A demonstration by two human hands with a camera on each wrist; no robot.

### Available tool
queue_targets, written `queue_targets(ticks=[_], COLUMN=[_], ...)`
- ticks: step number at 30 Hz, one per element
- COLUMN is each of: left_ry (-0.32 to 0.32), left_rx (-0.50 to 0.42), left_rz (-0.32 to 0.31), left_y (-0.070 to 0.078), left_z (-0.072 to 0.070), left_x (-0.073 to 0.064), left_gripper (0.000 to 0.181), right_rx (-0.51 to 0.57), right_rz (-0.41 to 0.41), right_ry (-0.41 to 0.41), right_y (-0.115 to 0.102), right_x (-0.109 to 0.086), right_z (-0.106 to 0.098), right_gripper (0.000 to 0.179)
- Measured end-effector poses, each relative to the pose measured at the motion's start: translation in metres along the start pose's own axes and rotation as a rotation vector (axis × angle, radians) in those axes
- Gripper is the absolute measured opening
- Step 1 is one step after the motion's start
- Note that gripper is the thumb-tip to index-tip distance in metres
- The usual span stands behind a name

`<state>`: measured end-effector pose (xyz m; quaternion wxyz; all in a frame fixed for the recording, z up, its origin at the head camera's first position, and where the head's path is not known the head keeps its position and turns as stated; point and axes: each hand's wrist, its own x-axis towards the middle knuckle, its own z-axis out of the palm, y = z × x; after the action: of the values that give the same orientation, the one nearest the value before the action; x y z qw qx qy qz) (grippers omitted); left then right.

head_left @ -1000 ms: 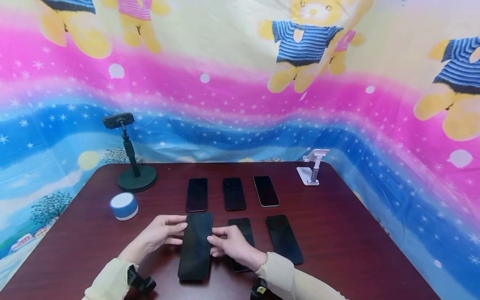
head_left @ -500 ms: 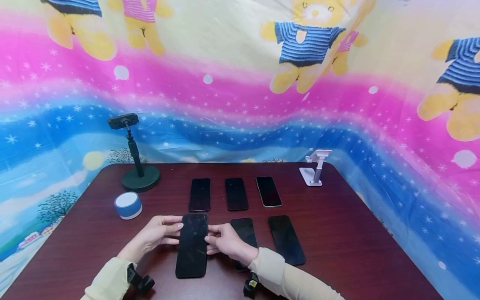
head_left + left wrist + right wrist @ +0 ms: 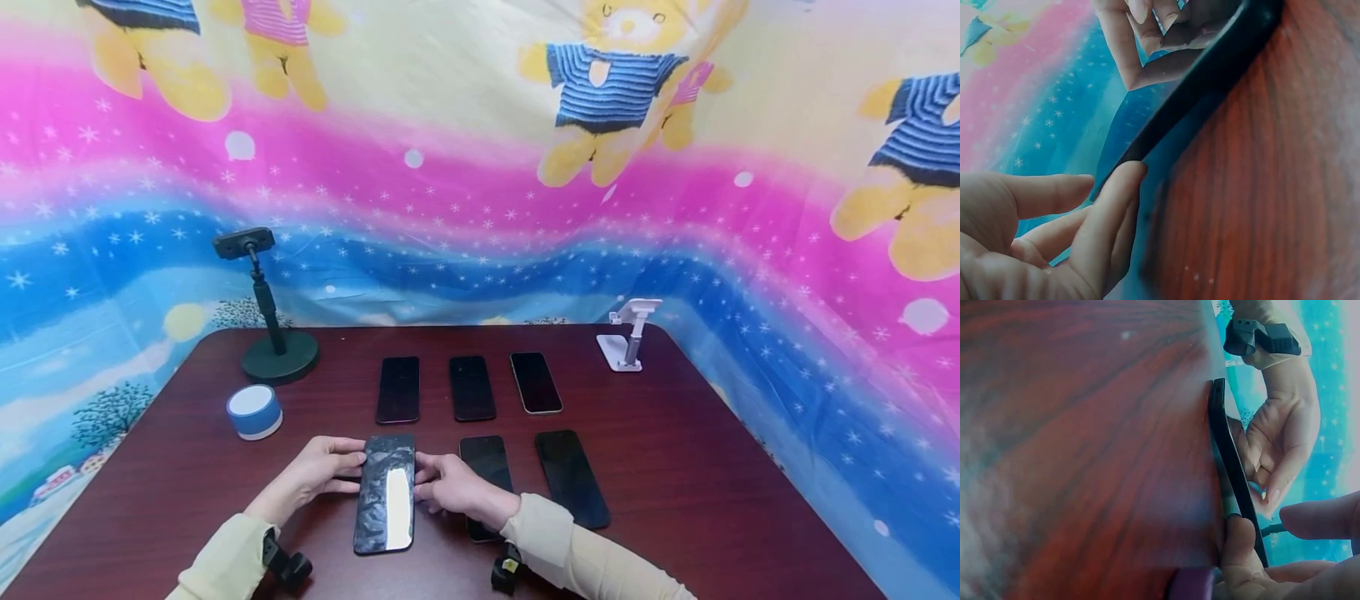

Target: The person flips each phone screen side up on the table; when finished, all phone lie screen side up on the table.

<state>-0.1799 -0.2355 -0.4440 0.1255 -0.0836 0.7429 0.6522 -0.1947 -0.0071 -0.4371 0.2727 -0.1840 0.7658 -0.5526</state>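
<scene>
Both hands hold a black smartphone by its long sides, screen up. Bright glare and smudges show on its glass. My left hand grips the left edge, a finger beneath and the thumb at the side. On the opposite edge, my right hand has fingers tucked under the phone. The right wrist view shows the phone tilted, its far end raised off the table and its near end low by the wood. Behind the right hand lies another black smartphone, partly covered by that hand.
A row of black phones lies further back, and another phone lies at right. A dark green stand and a blue-and-white round object are at left. A white phone stand stands back right on the brown table.
The held phone has shifted slightly left and its tilt has changed, so bright glare now crosses its screen. Both hands have kept their hold and moved with it.
</scene>
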Motion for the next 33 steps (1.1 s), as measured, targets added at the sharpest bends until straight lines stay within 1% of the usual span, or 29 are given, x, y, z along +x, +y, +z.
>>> queue_targets(ticks=[5,10,14,17,24,33], left_ry=[0.023,0.007,0.0,0.009,0.03,0.077], left_rx=[0.034,0.046,0.05,0.059,0.088,0.152], left_rz=[0.005,0.022,0.017,0.013,0.022,0.019], left_y=[0.0008,0.0023,0.0014,0.001,0.0023,0.0038], left_z=[0.0012,0.0015,0.0017,0.0021,0.0032,0.0086], left_x=[0.0018,0.0001,-0.0015,-0.002,-0.0033,-0.0067], left_gripper=[0.043,0.042,0.042,0.041,0.042,0.041], right_rx=[-0.043,-0.05,-0.036,-0.031,-0.086,-0.01], right_rz=[0.022,0.061,0.078,0.074,0.031,0.058], right_ry=[-0.052,-0.085,-0.112,-0.116,-0.095,-0.105], right_y=[-0.0038,-0.0058,-0.0062,-0.0063,-0.0056,-0.0046], right_x=[-0.0016,-0.0005,0.0007,0.0019,0.0008,-0.0001], right_z=[-0.0016,-0.0036,-0.0041,-0.0038,-0.0015,-0.0023], right_gripper=[0.063,0.064,0.065,0.065,0.067,0.068])
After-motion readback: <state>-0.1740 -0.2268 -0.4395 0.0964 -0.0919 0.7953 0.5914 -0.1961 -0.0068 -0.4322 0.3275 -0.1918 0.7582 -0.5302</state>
